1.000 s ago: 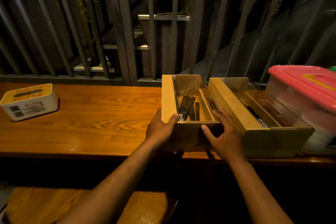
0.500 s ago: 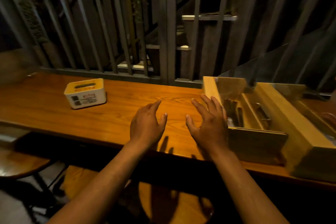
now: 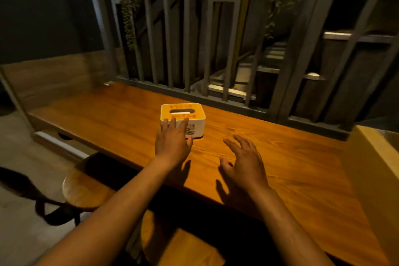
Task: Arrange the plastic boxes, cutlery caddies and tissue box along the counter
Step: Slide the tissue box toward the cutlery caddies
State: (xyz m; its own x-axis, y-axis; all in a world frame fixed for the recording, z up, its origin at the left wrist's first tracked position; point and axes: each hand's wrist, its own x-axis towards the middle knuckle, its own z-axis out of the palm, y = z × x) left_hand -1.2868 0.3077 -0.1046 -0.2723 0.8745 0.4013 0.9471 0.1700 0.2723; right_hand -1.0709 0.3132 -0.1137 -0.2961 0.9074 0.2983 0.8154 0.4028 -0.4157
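A dim room with grey railing bars (image 3: 187, 28) behind a long wooden counter (image 3: 280, 168). I see the tissue box (image 3: 195, 124) standing near the counter's middle. My left hand (image 3: 172, 142) is spread open, fingertips over the box's near front face, not gripping it. My right hand (image 3: 245, 164) hovers open above bare wood just right of the box. A round wooden stool (image 3: 84, 188) sits below the counter's near edge

Eatery counter seating, dim evening light.
Long varnished wooden worktop (image 3: 280, 157) against grey metal railing bars (image 3: 187, 28); round wooden stools (image 3: 86, 190) beneath; white-and-yellow plastic tissue box (image 3: 190, 119) with printed label; trailing green plants (image 3: 127, 6).
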